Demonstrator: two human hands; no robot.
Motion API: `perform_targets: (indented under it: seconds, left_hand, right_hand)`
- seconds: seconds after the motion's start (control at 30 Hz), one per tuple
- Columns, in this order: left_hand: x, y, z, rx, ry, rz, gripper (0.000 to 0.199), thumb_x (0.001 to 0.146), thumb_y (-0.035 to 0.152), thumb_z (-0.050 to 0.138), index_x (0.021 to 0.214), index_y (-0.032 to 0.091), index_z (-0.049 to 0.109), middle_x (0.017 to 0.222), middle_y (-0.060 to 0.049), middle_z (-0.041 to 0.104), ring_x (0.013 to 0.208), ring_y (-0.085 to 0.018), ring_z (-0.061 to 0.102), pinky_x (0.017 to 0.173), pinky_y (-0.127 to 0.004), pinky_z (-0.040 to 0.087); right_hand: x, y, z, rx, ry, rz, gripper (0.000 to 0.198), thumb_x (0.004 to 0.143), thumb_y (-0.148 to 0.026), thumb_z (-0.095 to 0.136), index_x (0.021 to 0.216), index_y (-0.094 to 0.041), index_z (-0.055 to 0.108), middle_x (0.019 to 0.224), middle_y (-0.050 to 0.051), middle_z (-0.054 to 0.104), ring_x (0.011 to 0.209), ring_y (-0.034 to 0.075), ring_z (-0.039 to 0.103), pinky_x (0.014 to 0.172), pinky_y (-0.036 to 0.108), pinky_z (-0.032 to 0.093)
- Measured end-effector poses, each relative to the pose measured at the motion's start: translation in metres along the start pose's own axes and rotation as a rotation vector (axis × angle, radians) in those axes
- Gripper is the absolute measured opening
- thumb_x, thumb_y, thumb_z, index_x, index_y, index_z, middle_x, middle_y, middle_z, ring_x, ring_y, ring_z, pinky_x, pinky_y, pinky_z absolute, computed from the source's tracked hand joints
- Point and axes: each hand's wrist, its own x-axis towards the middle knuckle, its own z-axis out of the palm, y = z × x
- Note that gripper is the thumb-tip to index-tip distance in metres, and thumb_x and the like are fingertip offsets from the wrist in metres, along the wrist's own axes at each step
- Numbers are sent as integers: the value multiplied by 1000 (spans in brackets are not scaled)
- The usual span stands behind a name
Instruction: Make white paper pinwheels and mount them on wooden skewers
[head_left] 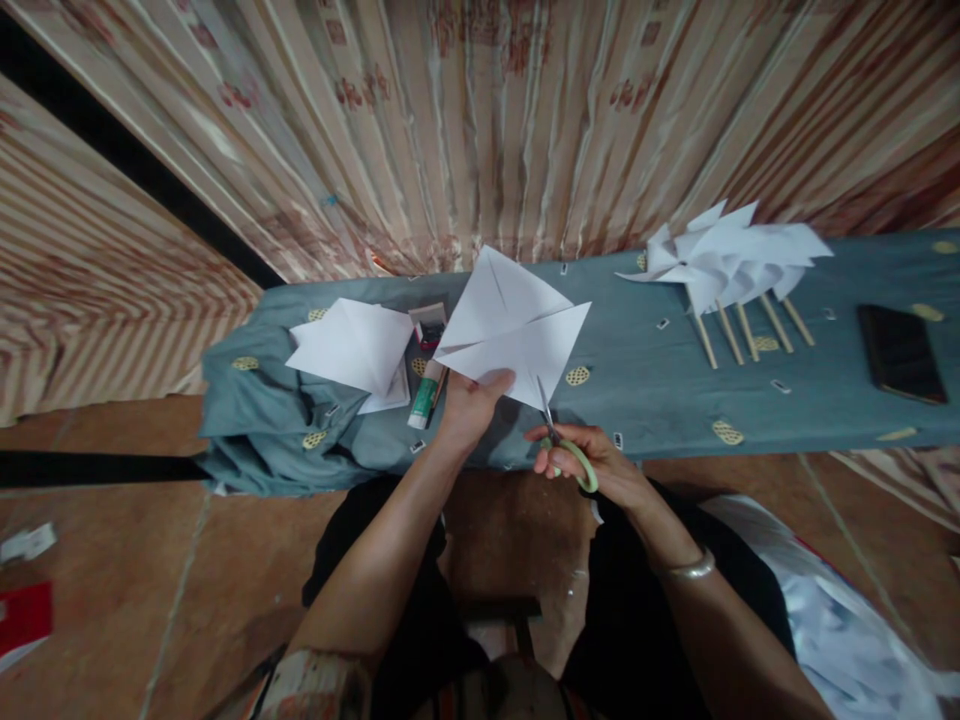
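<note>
A square sheet of white paper (pixel 517 335) with slits running in from its corners is held up over the cloth-covered table. My left hand (pixel 474 405) pinches its lower left edge, thumb on top. In my right hand (pixel 589 460) is a pair of scissors (pixel 576 462) with pale green handles. The blades point up and lie at the paper's lower edge, around one corner. Just left of my left hand lie a green glue stick (pixel 424 395) and a small open box (pixel 429 325). A stack of white paper (pixel 352 345) rests farther left.
Several white paper pinwheels (pixel 739 260) on wooden sticks lie at the right of the table (pixel 660 410), with a dark phone (pixel 900 352) beyond them. A curtain (pixel 480 130) hangs behind. A plastic bag (pixel 840 610) with white contents sits on the floor at right.
</note>
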Motion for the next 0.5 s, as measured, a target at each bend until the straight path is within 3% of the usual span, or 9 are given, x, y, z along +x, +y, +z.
perform_targets:
  seconds: [0.37, 0.5]
  left_hand:
    - [0, 3, 0, -6, 21, -9, 41, 59, 18, 75, 99, 20, 67, 85, -3, 72, 92, -25, 66, 92, -38, 49]
    - [-1, 3, -1, -1, 20, -30, 30, 59, 20, 75, 88, 19, 66, 85, -4, 72, 97, -26, 65, 95, -40, 48]
  right_hand:
    - [0, 7, 1, 31, 28, 33, 43, 68, -50, 79, 97, -18, 73, 63, 1, 69, 52, 11, 59, 53, 23, 50]
    - [0, 7, 2, 44, 40, 37, 42, 66, -47, 81, 95, -18, 73, 61, 0, 68, 51, 10, 59, 51, 22, 50]
